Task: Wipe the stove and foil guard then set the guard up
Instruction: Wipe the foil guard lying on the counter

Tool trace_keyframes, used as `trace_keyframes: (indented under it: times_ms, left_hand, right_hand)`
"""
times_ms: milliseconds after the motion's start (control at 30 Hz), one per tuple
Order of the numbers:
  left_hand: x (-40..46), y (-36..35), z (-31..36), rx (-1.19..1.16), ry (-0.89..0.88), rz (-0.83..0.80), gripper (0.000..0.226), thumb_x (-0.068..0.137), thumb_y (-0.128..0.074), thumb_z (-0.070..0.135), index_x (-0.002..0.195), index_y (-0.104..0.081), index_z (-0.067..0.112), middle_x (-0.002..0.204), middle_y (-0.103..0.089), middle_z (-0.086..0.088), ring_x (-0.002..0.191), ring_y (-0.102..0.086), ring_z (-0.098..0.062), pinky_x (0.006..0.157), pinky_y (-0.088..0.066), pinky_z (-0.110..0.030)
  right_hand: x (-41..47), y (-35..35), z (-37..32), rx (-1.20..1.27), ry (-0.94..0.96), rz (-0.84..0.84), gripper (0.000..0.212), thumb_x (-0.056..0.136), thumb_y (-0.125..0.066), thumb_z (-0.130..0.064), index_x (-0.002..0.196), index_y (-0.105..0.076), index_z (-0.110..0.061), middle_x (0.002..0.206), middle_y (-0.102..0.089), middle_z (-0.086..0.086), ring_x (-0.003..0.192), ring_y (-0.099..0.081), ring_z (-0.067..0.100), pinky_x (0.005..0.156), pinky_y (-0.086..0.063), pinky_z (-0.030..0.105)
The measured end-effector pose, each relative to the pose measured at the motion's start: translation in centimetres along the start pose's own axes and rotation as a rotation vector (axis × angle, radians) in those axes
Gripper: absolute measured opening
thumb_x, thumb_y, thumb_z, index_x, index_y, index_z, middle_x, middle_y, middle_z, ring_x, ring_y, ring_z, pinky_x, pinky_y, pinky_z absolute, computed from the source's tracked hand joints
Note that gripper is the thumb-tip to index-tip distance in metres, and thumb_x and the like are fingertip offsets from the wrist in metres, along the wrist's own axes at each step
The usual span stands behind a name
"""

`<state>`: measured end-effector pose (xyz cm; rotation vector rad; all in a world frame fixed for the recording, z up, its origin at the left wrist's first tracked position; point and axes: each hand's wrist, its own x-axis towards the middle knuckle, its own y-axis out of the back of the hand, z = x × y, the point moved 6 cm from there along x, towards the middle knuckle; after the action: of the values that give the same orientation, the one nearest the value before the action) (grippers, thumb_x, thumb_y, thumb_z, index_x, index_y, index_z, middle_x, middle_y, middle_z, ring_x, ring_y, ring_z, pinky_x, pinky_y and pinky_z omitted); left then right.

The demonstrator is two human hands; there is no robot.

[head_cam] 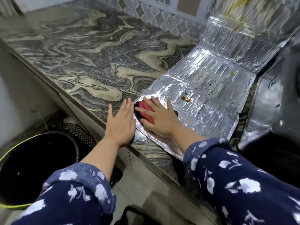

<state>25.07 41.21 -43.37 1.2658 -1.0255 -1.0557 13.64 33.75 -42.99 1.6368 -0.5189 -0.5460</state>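
The bench [90,51] is a slab of swirled grey and cream stone, running from the near front edge to a patterned tiled wall [162,18] at the back. The foil guard [211,88] lies on the right part of the bench: its near panels lie flat, reaching the front edge, while its far panels bend upward against the back wall. Its surface is silver, embossed with rectangular ribs and creased at the folds. Brown sticky spots sit near the middle of the flat section, small yellowish specks are scattered further back, and yellow streaks mark the upright part. A dark stove [276,95] lies just beside the guard's right edge, partly out of frame. A black bucket [32,168] with a yellow-green rim stands on the floor below the front edge, at left. The right hand [159,116], fingers spread and straight, presses a red cloth [146,111] flat on the guard's near left corner. The left hand [121,120] rests flat and released at the guard's left edge.
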Motion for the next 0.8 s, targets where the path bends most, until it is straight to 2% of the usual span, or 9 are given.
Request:
trace_keyframes:
  times_ms: [67, 300, 500, 633, 733, 800]
  left_hand:
    - [0.1, -0.1, 0.0, -0.008, -0.002, 0.001, 0.062, 0.093, -0.008, 0.032, 0.152, -0.005, 0.014, 0.161, 0.002, 0.001, 0.147, 0.002, -0.01, 0.115, 0.006, -0.052]
    - [0.1, -0.1, -0.3, -0.02, -0.015, 0.011, 0.058, 0.097, -0.013, 0.033, 0.152, -0.003, 0.016, 0.161, 0.003, 0.004, 0.147, 0.002, -0.008, 0.117, 0.007, -0.047]
    - [0.0, -0.1, -0.1, -0.043, -0.012, -0.005, 0.058, 0.098, -0.014, 0.033, 0.152, 0.001, 0.017, 0.16, 0.008, 0.004, 0.146, 0.007, -0.007, 0.119, 0.007, -0.048]
    - [0.1, -0.2, -0.1, -0.074, -0.026, 0.007, 0.06, 0.096, -0.012, 0.032, 0.152, 0.0, 0.015, 0.16, 0.007, 0.003, 0.147, 0.004, -0.009, 0.12, 0.003, -0.043]
    - [0.1, -0.3, -0.2, -0.098, -0.041, 0.017, 0.064, 0.091, -0.009, 0.033, 0.152, -0.004, 0.013, 0.16, 0.002, 0.001, 0.147, -0.001, -0.01, 0.12, -0.002, -0.039]
    - [0.2, -0.4, -0.2, -0.088, -0.05, 0.017, 0.065, 0.09, -0.008, 0.034, 0.151, -0.006, 0.012, 0.16, 0.0, 0.0, 0.147, -0.004, -0.011, 0.119, -0.002, -0.039]
  right_hand:
    - [1.2, 0.2, 1.4, -0.007, -0.035, 0.009, 0.051, 0.094, -0.022, -0.062, 0.144, -0.018, -0.054, 0.161, -0.005, -0.011, 0.149, 0.002, 0.017, 0.111, 0.006, 0.065]
    - [3.2, 0.9, 6.4, -0.029, -0.18, 0.015, 0.05, 0.096, -0.016, -0.057, 0.146, -0.018, -0.05, 0.162, -0.009, -0.007, 0.149, 0.0, 0.019, 0.111, 0.009, 0.066]
    - [0.3, 0.8, 5.7, 0.017, -0.405, 0.047, 0.054, 0.099, -0.02, -0.045, 0.151, -0.019, -0.031, 0.162, -0.003, 0.01, 0.149, 0.0, 0.025, 0.119, 0.006, 0.049]
    - [-1.6, 1.6, 1.4, 0.226, -0.274, 0.113, 0.052, 0.093, -0.036, -0.035, 0.144, -0.04, -0.027, 0.162, -0.004, 0.003, 0.147, -0.008, 0.024, 0.12, -0.005, 0.04]
    - [0.0, 0.9, -0.7, 0.133, -0.128, 0.075, 0.066, 0.088, -0.011, -0.051, 0.147, -0.033, -0.032, 0.161, -0.012, -0.001, 0.148, -0.011, 0.022, 0.12, -0.005, 0.043]
    - [1.6, 0.5, 0.3, 0.095, -0.142, 0.042, 0.059, 0.094, -0.011, -0.054, 0.149, -0.024, -0.038, 0.162, -0.01, -0.002, 0.149, -0.007, 0.02, 0.12, -0.004, 0.046]
